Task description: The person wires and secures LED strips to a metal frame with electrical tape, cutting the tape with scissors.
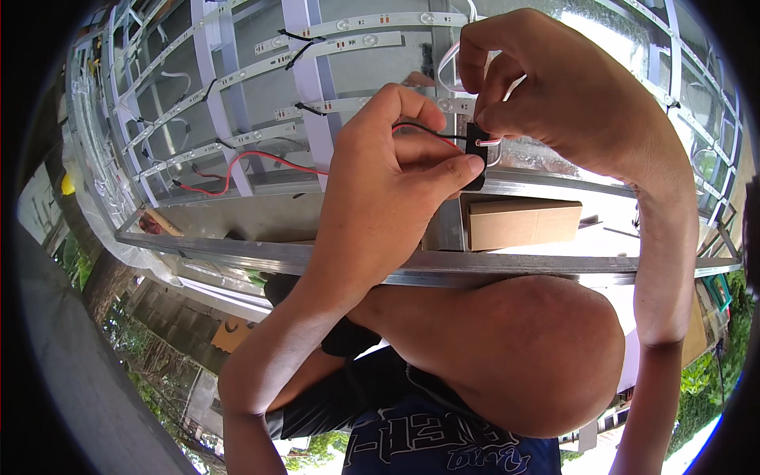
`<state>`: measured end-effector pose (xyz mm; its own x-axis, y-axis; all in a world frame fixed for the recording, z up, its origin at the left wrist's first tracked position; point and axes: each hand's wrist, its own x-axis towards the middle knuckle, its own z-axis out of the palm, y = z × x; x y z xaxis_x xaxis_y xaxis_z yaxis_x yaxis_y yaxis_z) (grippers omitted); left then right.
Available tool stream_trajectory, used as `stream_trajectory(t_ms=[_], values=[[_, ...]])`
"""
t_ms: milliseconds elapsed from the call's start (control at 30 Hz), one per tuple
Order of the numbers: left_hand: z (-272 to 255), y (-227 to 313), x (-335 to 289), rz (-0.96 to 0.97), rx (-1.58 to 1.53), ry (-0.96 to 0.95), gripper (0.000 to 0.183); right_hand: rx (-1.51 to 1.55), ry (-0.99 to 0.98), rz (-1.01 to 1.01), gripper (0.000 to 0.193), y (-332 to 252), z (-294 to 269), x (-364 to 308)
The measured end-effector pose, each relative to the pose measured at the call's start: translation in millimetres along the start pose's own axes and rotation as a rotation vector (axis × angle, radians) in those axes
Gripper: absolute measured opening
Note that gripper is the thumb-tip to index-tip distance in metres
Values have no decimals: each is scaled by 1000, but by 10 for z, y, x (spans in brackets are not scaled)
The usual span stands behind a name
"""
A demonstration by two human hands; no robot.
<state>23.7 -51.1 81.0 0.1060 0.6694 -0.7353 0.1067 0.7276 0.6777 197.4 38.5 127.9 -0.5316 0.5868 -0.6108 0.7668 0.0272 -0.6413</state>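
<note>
A small flat black box [476,157] sits between the thumb and fingers of my left hand [388,170], just above the metal frame's near side. Red and black wires [423,128] run out of its left side, behind that hand. A short white-and-red wire [489,143] comes out of its right side. Bent over the box from the right, my right hand [526,87] has thumb and fingers pinched together at the box's upper end. What lies in that pinch is hidden. Beside these fingers a thin white wire [445,67] makes a loop.
LED strips [348,26] lie across pale slats [305,95], fixed with black ties. A red wire [273,156] trails left. Metal bars [507,265] cross in front of my bent knee [546,356]. Beyond the bar lies a brown cardboard box [524,224].
</note>
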Motion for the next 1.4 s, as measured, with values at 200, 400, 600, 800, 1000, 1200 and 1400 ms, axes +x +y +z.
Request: stream_trajectory(t_ms=[200, 400, 600, 800, 1000, 1200, 1400], values=[[-32, -39, -3, -29, 10, -2, 30, 421, 87, -18, 42, 371, 322, 149], [4, 13, -33, -13, -22, 10, 30, 145, -172, 51, 21, 11, -178, 80], [-14, 9, -37, -12, -14, 21, 30, 336, -296, 96, 23, 18, -251, 162], [4, 32, -29, -23, -47, 0, 29, 234, -94, 12, 23, -37, -76, -4], [-49, -18, -35, -68, -43, 3, 28, 357, -3, 39, 41, 272, 275, 196], [-40, -27, -14, -84, -59, -3, 28, 341, 110, -23, 36, 272, 329, 192], [-41, -12, -6, -121, -81, -12, 29, 256, 38, 40, 34, 276, 335, 199]])
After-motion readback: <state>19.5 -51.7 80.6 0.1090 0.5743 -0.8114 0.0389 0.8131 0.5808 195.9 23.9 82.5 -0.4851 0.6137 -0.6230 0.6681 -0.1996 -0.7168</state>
